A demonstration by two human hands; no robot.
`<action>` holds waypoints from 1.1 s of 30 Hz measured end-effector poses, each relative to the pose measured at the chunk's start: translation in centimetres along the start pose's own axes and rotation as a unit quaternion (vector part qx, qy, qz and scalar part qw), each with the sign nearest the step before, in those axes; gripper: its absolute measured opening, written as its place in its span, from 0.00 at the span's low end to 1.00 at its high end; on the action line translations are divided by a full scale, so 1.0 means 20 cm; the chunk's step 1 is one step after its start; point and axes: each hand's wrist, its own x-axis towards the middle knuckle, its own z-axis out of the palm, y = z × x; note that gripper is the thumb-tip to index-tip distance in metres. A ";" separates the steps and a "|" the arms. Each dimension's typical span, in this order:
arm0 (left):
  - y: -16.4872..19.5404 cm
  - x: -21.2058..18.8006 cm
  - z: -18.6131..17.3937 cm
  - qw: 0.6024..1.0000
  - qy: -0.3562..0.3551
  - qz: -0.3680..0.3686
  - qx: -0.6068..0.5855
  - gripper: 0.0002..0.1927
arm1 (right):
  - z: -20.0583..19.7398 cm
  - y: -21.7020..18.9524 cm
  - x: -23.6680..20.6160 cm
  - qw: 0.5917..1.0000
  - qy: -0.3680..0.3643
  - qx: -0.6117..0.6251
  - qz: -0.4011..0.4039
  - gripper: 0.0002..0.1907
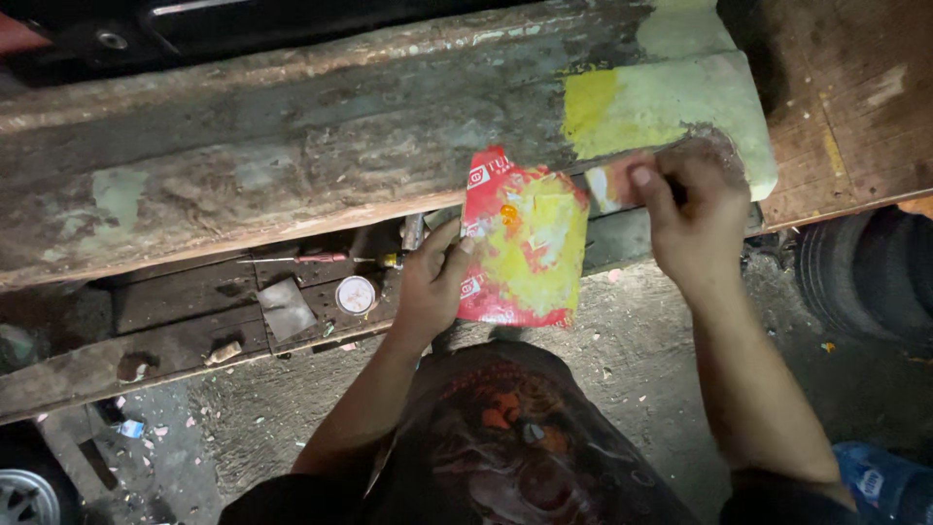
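My left hand (pixel 432 282) holds a flat red card (pixel 520 243) by its left edge, its face smeared with yellow putty. My right hand (pixel 695 209) grips a small putty knife (pixel 607 185), its blade resting at the card's upper right corner. Both hands sit at the front edge of a long, worn body panel (pixel 292 165). A patch of yellow and pale green filler (pixel 671 102) covers the panel just above my right hand.
A lower wooden shelf (pixel 175 321) carries a small round tin (pixel 355 294), a square scrap (pixel 285 309) and a thin red-handled tool (pixel 311 259). A tyre (pixel 865 277) stands at the right, a wheel rim (pixel 24 496) at the bottom left. The concrete floor is littered.
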 end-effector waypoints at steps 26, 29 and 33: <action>0.03 0.08 -0.06 0.997 -0.039 -0.032 0.062 0.20 | 0.19 0.05 0.11 0.985 -0.084 -0.044 -0.142 0.05; 0.01 0.08 -0.05 0.998 -0.037 -0.038 0.024 0.20 | 0.18 0.07 0.09 0.974 -0.117 -0.070 -0.183 0.06; -0.02 0.10 -0.05 0.999 0.014 -0.012 0.049 0.19 | 0.22 0.10 0.01 0.953 -0.163 -0.049 -0.252 0.07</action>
